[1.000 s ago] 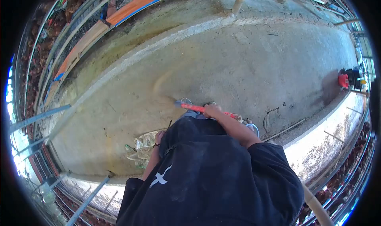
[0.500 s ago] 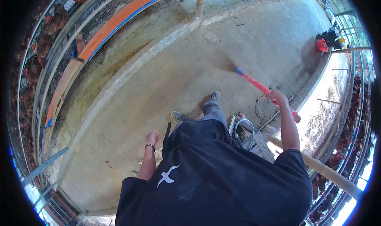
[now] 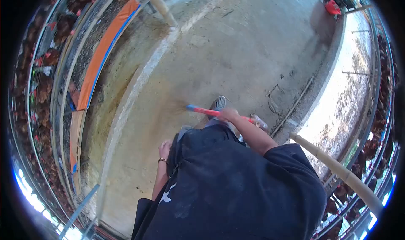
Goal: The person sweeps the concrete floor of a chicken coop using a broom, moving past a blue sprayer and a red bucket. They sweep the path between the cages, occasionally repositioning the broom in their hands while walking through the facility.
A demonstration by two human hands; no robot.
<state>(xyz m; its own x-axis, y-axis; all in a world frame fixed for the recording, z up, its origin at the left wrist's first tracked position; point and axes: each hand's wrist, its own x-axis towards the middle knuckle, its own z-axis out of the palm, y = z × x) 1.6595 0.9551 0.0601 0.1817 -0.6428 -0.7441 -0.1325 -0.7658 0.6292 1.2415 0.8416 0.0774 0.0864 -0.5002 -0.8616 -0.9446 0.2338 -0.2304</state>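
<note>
My right hand (image 3: 228, 114) is wrapped round the red handle of a broom (image 3: 205, 111), in front of my body. The broom has a blue collar, and its brown bristles spread blurred over the concrete floor (image 3: 249, 63) to the left of my shoe (image 3: 219, 102). At my left side hangs my left hand (image 3: 165, 148), loosely open with nothing visible in it; my dark shirt is right beside it and part of the fingers is hard to make out.
A low pale kerb (image 3: 145, 71) runs along the left, with an orange board (image 3: 107, 50) and caged chickens (image 3: 44, 88) beyond. On the right are a thin pole (image 3: 295, 106), a bamboo pole (image 3: 337, 168) and more cages. A red object (image 3: 333, 7) stands at the far right.
My right hand has swung the broom leftward and closer to my body, its bristles now lower left. My left hand has stayed at my side. The view has turned and shifted forward.
</note>
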